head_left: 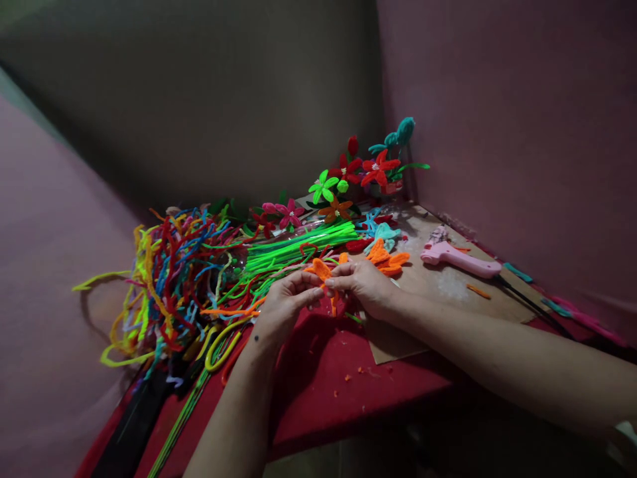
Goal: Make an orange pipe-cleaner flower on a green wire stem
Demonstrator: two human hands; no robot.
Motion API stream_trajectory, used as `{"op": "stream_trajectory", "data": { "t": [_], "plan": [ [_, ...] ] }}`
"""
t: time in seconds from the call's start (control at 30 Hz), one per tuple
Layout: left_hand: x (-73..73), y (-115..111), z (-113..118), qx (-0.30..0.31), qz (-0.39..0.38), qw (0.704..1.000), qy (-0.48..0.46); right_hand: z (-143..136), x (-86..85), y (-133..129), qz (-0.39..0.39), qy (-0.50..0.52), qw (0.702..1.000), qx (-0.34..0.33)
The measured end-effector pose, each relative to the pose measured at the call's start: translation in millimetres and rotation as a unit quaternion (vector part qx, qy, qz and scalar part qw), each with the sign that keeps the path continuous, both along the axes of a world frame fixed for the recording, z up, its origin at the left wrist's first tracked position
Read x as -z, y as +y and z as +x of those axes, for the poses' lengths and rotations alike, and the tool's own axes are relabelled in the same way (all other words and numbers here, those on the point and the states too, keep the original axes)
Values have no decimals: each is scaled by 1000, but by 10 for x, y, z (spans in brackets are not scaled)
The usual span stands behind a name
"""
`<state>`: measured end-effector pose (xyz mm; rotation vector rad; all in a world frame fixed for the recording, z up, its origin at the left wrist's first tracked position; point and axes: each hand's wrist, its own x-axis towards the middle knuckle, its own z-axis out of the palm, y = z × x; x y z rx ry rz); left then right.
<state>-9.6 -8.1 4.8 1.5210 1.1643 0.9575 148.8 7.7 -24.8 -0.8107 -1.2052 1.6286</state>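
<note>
Between my two hands is an orange pipe-cleaner flower (pixel 321 269), its fuzzy petals showing above and below the fingertips. My left hand (pixel 291 299) pinches it from the left, thumb against fingers. From the right, my right hand (pixel 365 285) pinches the same flower, and the fingertips of both hands nearly meet. Parts of the flower are covered by the fingers. Just beyond my right hand lie more orange petal pieces (pixel 388 257). A bundle of bright green pipe cleaners (pixel 303 244) lies behind my hands.
A tangled heap of multicoloured pipe cleaners (pixel 169 279) fills the left. At the right, a pink glue gun (pixel 460 259) with a black cord rests on cardboard (pixel 423 222). Finished flowers (pixel 381 167) stand at the back by the walls. Orange scraps dot the red tabletop (pixel 328 392).
</note>
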Motion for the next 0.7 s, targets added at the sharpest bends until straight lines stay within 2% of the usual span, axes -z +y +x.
{"op": "stream_trajectory", "data": {
  "t": [0.17, 0.23, 0.3, 0.37, 0.4, 0.47, 0.57, 0.63, 0.7],
  "plan": [
    [29, -39, 51, -21, 1, 997, 72, -14, 4, -11, -8, -18, 999, 36],
    [81, -56, 94, -63, 62, 984, 153, -27, 10, -17, -9, -27, 998, 64],
    [131, -69, 131, -102, 144, 953, 247, -35, 11, -25, -11, -34, 996, 79],
    [159, -72, 148, -110, 188, 929, 299, -36, 9, -30, -29, -33, 996, 77],
    [162, -69, 147, -106, 190, 928, 303, -33, 7, -29, -41, -29, 996, 71],
    [146, -54, 125, -102, 170, 942, 270, -21, 5, -19, -67, -13, 996, 58],
    [90, -29, 71, -135, 100, 974, 154, 0, -2, 16, -93, 36, 993, 55],
    [57, -23, 49, -171, 52, 982, 63, 8, -15, 38, -116, 79, 988, 57],
    [45, -31, 62, -174, 15, 985, 0, 6, -36, 49, -142, 131, 979, 59]
  ]
}}
